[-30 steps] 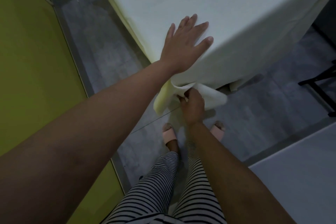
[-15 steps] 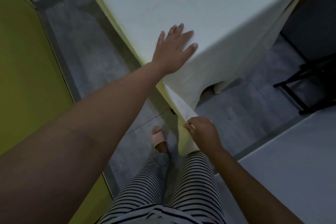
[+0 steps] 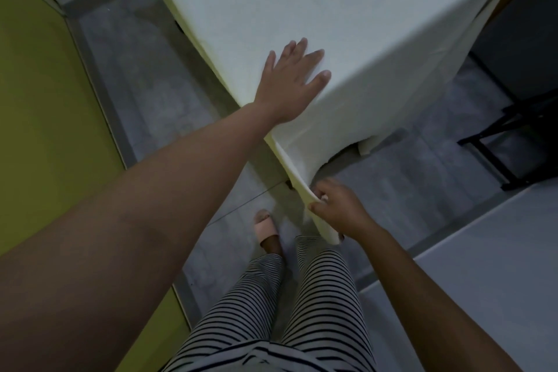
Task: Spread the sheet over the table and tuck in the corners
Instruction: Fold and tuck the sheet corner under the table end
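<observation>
Left hand [image 3: 291,86] flat, fingers wide, pins pale cream cloth sheet [image 3: 347,9] on counter; right hand [image 3: 339,208] at 5 o'clock pinches hanging corner, prob. to fold under.

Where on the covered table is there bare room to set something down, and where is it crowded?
The sheet lies bare from the left hand to the far edge. The near corner is crowded: the left hand presses flat there, and below it the right hand grips the hanging corner flap.

Bare-armed person in black-and-white striped trousers [image 3: 271,305] with a pink slipper [image 3: 265,228] on one foot.
</observation>
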`<state>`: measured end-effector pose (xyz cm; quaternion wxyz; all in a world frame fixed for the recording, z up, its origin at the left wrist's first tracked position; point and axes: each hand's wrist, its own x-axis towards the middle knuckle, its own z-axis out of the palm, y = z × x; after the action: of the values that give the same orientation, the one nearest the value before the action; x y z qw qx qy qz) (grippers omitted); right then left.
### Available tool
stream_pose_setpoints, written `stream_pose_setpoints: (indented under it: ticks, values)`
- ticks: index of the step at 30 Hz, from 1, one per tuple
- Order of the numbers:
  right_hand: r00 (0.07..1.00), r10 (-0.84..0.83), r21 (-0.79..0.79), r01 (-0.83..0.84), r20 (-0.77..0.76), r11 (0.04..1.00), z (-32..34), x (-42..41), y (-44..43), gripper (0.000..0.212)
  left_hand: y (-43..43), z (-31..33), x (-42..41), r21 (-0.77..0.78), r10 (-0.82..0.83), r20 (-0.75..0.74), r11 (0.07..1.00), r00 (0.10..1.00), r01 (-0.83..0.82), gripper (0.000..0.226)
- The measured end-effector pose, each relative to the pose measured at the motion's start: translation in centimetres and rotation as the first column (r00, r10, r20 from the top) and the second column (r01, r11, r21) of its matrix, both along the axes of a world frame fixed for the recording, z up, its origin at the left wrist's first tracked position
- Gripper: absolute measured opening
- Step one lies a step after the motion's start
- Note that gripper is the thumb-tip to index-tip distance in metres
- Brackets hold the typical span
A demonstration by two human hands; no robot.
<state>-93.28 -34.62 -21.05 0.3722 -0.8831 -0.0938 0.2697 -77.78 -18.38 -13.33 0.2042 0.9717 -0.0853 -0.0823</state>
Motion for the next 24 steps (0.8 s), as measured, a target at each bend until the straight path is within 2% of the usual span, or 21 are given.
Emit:
stream_pose_setpoints:
  ticks: [3,6,8,10,13,15,17,19,20,22,23,24]
  values:
    - [0.997,0.006,0.083,0.0,-0.071,0.997,-0.1,0.1,0.0,0.022,0.0,-0.1,0.1,0.01,0.007,0.003,1.0,1.0,-0.007,0.059]
    - [0.993,-0.057,0.163,0.074,-0.108,0.984,-0.5,0.2,-0.7,0.013,0.0,-0.2,0.3,0.006,0.008,0.014,1.0,1.0,-0.008,0.058]
    - [0.991,-0.099,0.075,0.105,-0.089,0.992,-1.3,0.1,-1.5,0.01,-0.1,-0.3,0.4,0.003,0.011,0.019,1.0,1.0,-0.011,0.059]
    - [0.99,-0.135,-0.059,0.132,-0.049,0.989,-2.0,0.6,-1.9,0.019,0.0,-0.4,0.4,0.005,0.014,0.015,1.0,1.0,-0.014,0.06]
    - [0.994,-0.063,-0.165,0.076,0.086,0.983,-1.9,2.2,-1.3,0.02,-0.1,-0.3,0.3,0.015,-0.001,0.005,1.0,1.0,0.001,0.061]
    - [0.976,-0.043,-0.113,0.068,0.214,0.991,-1.0,2.9,-0.1,0.017,-0.1,-0.3,0.4,0.01,-0.012,-0.012,1.0,1.0,0.012,0.061]
    - [0.937,-0.099,-0.023,0.114,0.336,0.993,0.1,3.0,1.0,0.02,0.0,-0.5,0.5,0.006,-0.013,-0.014,1.0,1.0,0.013,0.061]
    - [0.915,-0.144,0.0,0.156,0.377,0.988,0.6,2.9,1.2,0.024,0.0,-0.6,0.5,0.007,-0.009,-0.011,1.0,1.0,0.009,0.062]
    - [0.932,-0.14,-0.038,0.162,0.335,0.986,0.1,2.9,0.7,0.024,0.0,-0.6,0.5,0.01,-0.008,-0.013,1.0,1.0,0.009,0.062]
    - [0.98,-0.168,-0.151,0.183,0.108,0.972,-1.6,2.4,-0.8,0.022,-0.2,-0.3,0.5,0.022,-0.018,-0.031,1.0,0.999,0.019,0.062]
    - [0.976,-0.217,-0.184,0.209,-0.026,0.96,-2.4,2.1,-1.4,0.023,-0.2,-0.1,0.4,0.03,-0.031,-0.047,0.999,0.998,0.032,0.062]
    - [0.962,-0.258,-0.209,0.236,-0.088,0.949,-3.2,1.8,-1.7,0.023,-0.1,0.1,0.3,0.036,-0.046,-0.064,0.998,0.997,0.048,0.062]
